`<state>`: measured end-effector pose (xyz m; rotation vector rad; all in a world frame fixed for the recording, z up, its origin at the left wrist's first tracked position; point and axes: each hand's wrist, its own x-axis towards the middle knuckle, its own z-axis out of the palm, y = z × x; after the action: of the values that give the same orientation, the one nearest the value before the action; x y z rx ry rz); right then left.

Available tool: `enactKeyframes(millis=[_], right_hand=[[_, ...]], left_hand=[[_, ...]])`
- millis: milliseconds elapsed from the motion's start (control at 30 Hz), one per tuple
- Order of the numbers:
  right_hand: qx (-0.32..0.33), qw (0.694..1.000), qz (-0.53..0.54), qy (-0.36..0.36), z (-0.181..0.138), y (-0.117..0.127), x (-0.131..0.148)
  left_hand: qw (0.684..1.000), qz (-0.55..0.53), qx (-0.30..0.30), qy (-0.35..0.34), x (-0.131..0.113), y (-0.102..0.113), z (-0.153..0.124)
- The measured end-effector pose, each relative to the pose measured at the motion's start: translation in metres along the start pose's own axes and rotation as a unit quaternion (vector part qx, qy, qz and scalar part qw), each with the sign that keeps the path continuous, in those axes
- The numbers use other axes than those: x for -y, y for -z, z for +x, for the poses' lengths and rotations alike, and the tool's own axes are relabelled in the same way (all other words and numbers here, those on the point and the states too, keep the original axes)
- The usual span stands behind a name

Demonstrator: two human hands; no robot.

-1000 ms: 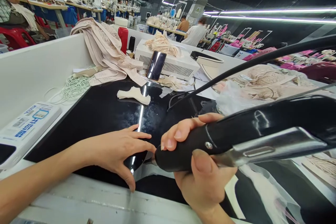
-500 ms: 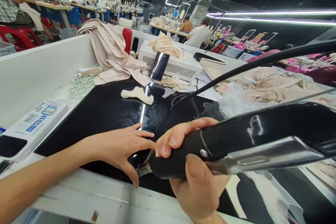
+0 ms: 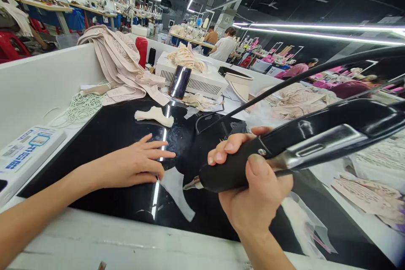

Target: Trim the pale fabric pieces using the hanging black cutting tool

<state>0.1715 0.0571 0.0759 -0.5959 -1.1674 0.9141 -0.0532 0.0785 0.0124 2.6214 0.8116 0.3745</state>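
Observation:
My right hand (image 3: 257, 194) is wrapped round a black corded glue gun (image 3: 232, 171) with a silver lever along its side. Its pointed metal tip reaches left, to the edge of a thin translucent curved piece (image 3: 179, 194) on the glossy black board (image 3: 107, 135). My left hand (image 3: 134, 162) lies open over the board, fingers spread, its fingertips near the upper end of that piece. Whether they touch it is hard to tell. Beyond the left hand lies a folded cream fabric piece (image 3: 154, 115).
A phone (image 3: 180, 82) leans on a white vented box (image 3: 193, 76) at the back. Beige fabric strips (image 3: 117, 63) and pale green cord (image 3: 82, 107) lie back left. The black cable (image 3: 284, 80) arches across the right. A white boxed item (image 3: 31, 147) sits left; plastic-wrapped pieces (image 3: 308, 223) lie right.
The glue gun and right hand have moved up and right, away from the left hand. My left hand has drawn back leftward, and the translucent piece now shows between them.

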Motion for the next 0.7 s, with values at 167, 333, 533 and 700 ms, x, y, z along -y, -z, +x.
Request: enactKeyframes(millis=[167,333,533,700], right_hand=[[-0.005,1.000,0.000,0.015,-0.003,0.005,-0.005],[-0.010,1.000,0.024,0.011,-0.003,-0.005,-0.011],[-0.029,0.999,0.026,0.018,0.001,-0.022,-0.020],[-0.016,1.000,0.018,0.007,0.001,-0.021,-0.024]], left_hand=[[0.986,0.088,-0.127,0.056,0.012,-0.004,-0.002],[0.988,0.007,-0.142,0.064,-0.007,-0.008,0.002],[0.990,-0.060,-0.087,0.093,-0.021,-0.018,0.001],[0.992,-0.063,-0.026,0.105,-0.027,-0.018,0.004]])
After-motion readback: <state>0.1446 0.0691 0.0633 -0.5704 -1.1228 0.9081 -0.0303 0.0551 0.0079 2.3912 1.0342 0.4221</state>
